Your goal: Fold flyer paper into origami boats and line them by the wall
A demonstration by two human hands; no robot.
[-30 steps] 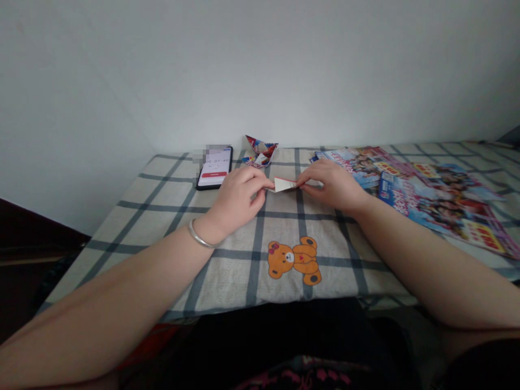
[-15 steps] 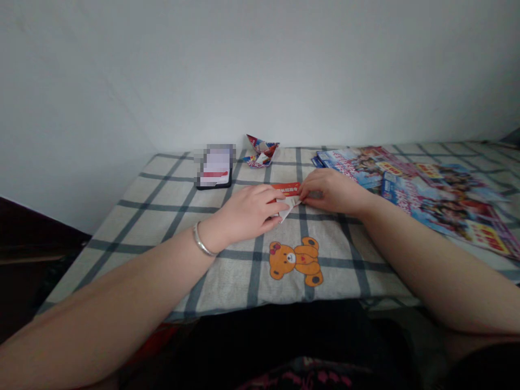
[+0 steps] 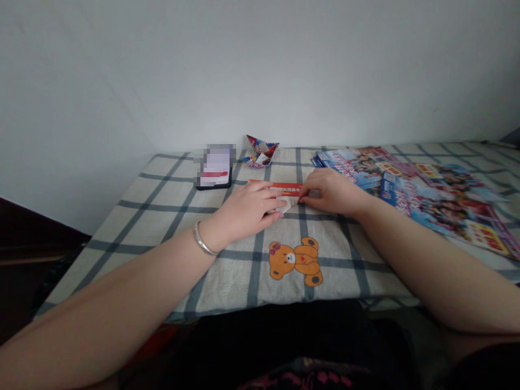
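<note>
Both hands have come down since a second ago, and the paper strip (image 3: 285,188) that was pinched in the air now lies flat on the checked cloth (image 3: 162,216), red side showing. The cloth is soft and creased, so a fold pressed on it could come out crooked. Magazines (image 3: 426,195) lie spread to the right, clear of the work. The left hand (image 3: 247,208) rests with fingers nearly straight on the strip's left end, pressing rather than gripping. The right hand (image 3: 331,190) is curled, fingertips pinched on the white folded corner. If the left hand's pressure eases, the strip could slide and the crease shift. A phone (image 3: 215,168) and a folded paper boat (image 3: 262,151) sit behind.
</note>
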